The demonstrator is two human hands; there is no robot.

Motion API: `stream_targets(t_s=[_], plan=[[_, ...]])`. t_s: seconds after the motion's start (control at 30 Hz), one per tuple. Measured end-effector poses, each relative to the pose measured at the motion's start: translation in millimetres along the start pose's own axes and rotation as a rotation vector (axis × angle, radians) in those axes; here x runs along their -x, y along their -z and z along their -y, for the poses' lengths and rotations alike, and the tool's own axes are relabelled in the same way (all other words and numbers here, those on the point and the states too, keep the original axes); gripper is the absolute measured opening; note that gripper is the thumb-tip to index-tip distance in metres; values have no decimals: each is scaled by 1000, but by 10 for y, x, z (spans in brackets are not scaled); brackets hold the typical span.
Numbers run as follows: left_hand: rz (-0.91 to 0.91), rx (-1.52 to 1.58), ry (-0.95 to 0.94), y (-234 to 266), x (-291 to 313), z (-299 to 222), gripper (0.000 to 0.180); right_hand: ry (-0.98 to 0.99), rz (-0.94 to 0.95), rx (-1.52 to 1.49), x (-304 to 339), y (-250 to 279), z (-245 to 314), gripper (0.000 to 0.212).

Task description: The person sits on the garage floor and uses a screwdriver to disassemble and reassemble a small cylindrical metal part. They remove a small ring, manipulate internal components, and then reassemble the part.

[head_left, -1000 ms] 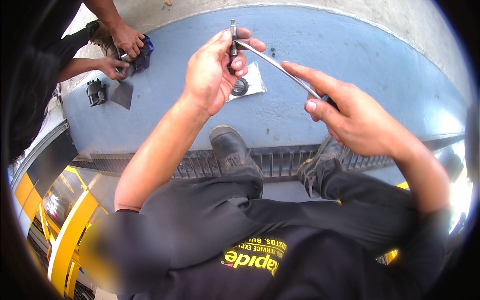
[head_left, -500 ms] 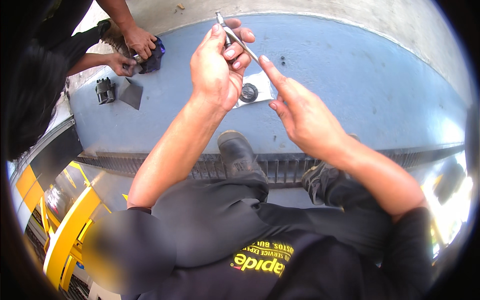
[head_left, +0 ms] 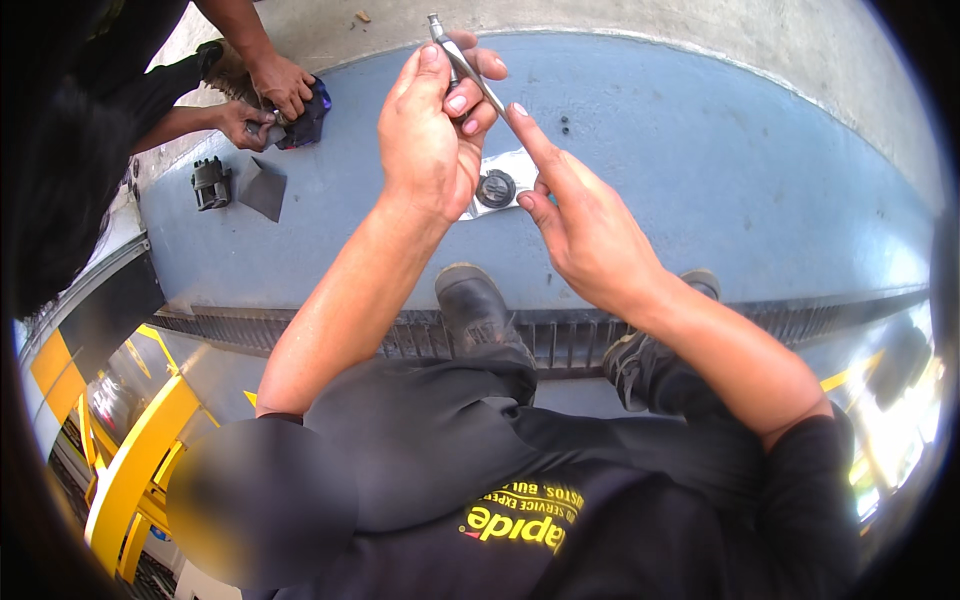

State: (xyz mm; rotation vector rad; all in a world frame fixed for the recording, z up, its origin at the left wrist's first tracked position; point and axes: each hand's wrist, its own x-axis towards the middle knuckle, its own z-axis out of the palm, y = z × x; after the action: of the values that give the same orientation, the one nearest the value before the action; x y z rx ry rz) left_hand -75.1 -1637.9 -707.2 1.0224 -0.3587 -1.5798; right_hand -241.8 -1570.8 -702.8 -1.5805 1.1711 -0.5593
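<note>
My left hand (head_left: 430, 135) is raised and closed around a slim metal pin (head_left: 434, 27) with a stepped, narrow top end. A narrow greyish strip (head_left: 488, 95) slants along the pin and down to the right; whether the two are separate pieces I cannot tell. The fingers cover the pin's lower part. My right hand (head_left: 590, 220) has its index finger stretched out, its tip touching the strip's lower end, and the thumb held apart. Beneath the hands, a round black cap-like part (head_left: 496, 188) lies on a white sheet (head_left: 520, 168) on the blue floor.
At the upper left, a co-worker's hands (head_left: 262, 105) hold a small part and a dark blue cloth (head_left: 310, 115). Near them lie a black ribbed part (head_left: 210, 184) and a dark grey square sheet (head_left: 262, 190). A drain grate (head_left: 560, 335) runs past my boots (head_left: 472, 300).
My right hand has shifted slightly left and up, its fingertip staying at the strip's lower end. My left hand has barely moved and keeps hold of the pin.
</note>
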Motion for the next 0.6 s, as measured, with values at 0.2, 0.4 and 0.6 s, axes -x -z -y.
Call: stream_targets(t_s=[0.2, 0.4, 0.6], plan=[[-26, -219, -150, 47, -38, -13, 28, 21, -75, -67, -81, -152, 95, 66], [-27, -395, -290, 18, -37, -13, 28, -176, -95, -266, -195, -159, 246, 55], [-56, -599, -360, 21, -57, -32, 28, -153, -189, -338, -333, -343, 112, 50]])
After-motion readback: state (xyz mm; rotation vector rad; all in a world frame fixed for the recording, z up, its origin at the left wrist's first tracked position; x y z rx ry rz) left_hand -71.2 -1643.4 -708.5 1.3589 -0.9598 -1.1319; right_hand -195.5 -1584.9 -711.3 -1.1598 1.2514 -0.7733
